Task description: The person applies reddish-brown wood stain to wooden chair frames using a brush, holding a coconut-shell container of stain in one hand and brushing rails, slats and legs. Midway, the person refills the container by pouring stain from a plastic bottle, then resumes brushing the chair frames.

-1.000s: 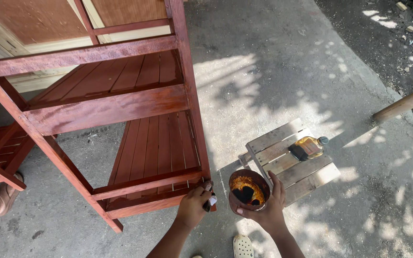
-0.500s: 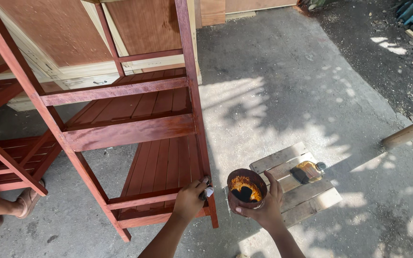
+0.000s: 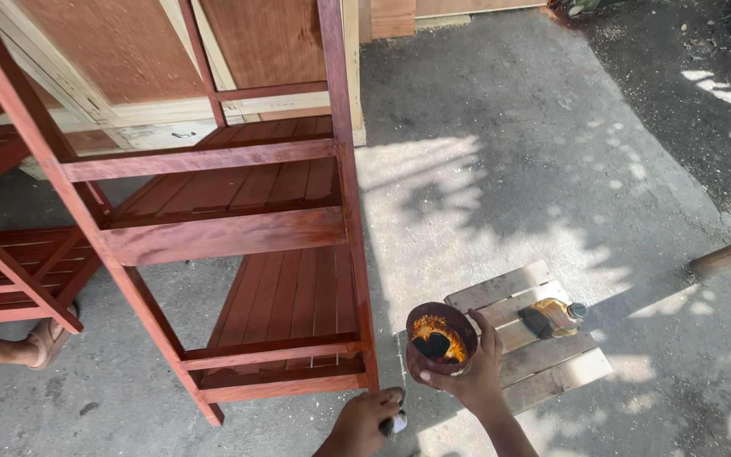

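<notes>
Concrete ground (image 3: pixel 501 169) spreads under a red-stained wooden shelf frame (image 3: pixel 239 228). Just right of its front post, the right hand (image 3: pixel 467 372) grips a stain-filled cup (image 3: pixel 440 338), beside a small slatted stool (image 3: pixel 535 347) bearing a bottle (image 3: pixel 554 316). At the post's foot, the left hand (image 3: pixel 365 419) is closed around a brush (image 3: pixel 395 423).

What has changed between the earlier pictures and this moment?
The left hand, with a brush, has moved down the red shelf frame's front leg towards its foot. The right hand still holds the stain cup. The bottle stays on the small pallet.
</notes>
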Demonstrator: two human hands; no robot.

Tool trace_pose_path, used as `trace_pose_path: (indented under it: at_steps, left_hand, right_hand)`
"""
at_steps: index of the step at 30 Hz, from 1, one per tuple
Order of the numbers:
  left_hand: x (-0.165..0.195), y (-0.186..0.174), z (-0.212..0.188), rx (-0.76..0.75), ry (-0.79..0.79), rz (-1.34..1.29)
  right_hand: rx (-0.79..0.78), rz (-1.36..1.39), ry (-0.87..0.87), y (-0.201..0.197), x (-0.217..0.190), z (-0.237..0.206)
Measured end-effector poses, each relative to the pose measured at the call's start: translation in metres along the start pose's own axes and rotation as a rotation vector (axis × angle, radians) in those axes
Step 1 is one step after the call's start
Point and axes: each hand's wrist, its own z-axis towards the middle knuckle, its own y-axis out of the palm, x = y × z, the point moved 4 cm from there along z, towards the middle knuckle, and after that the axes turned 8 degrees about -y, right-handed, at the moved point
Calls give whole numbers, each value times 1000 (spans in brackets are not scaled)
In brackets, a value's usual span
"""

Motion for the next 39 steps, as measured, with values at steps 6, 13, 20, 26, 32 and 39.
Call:
trace_pose_path:
  at_steps: [6,13,20,26,32,39]
  left_hand:
    - [-46,59,-10,-77,-54,117]
    - [-60,55,4,-6,-109,183]
    - [-41,0,21,77,13,319]
    - [-12,-72,41,182,131,343]
    - [15,-132,67,313,203,334]
    - [41,-178,97,353,115,403]
  right_hand:
    - [-49,59,76,37,52,-44]
    - [-75,89,106,45,68,-74]
    - [-30,103,7,22,33,-41]
    - [44,87,-50,0,-10,0]
    - [119,180,-175,-23,-38,33]
    - [80,186,-152,-53,-43,67]
